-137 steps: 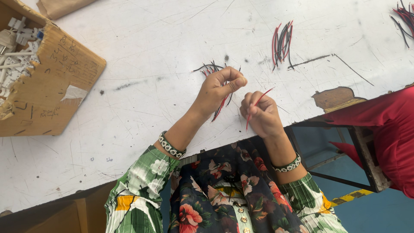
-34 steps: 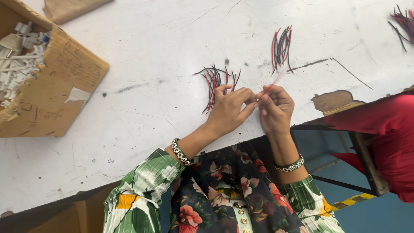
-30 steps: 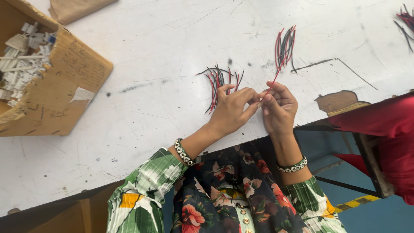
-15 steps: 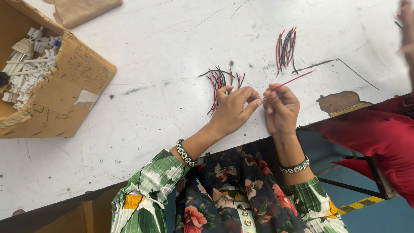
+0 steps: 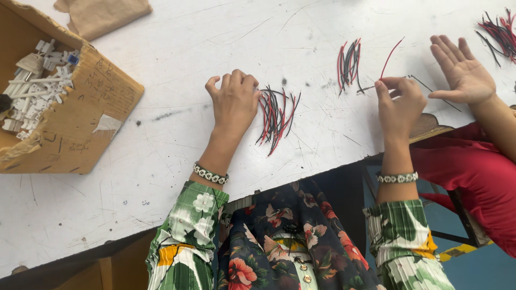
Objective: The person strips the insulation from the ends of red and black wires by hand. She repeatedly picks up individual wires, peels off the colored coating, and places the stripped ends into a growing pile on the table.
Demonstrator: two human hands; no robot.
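My left hand point(image 5: 234, 102) rests knuckles-up on the white table point(image 5: 177, 48), its fingers curled and touching the left edge of a small pile of red and black wire pieces point(image 5: 275, 117). My right hand point(image 5: 399, 102) is further right, pinching one thin red wire point(image 5: 391, 58) that points up and away from it. A second bunch of red and black wires point(image 5: 349, 63) lies just left of that hand.
An open cardboard box point(image 5: 80, 115) with several white plastic parts stands at the left. A folded brown paper point(image 5: 105, 15) lies at the top. Another person's open hand point(image 5: 462, 70) and red sleeve are at the right, near more wires point(image 5: 500, 32).
My hands, held together over the near pile, have parted: the left dropped onto the pile, the right carried a red wire to the right. Another person's hand has come in at the right.
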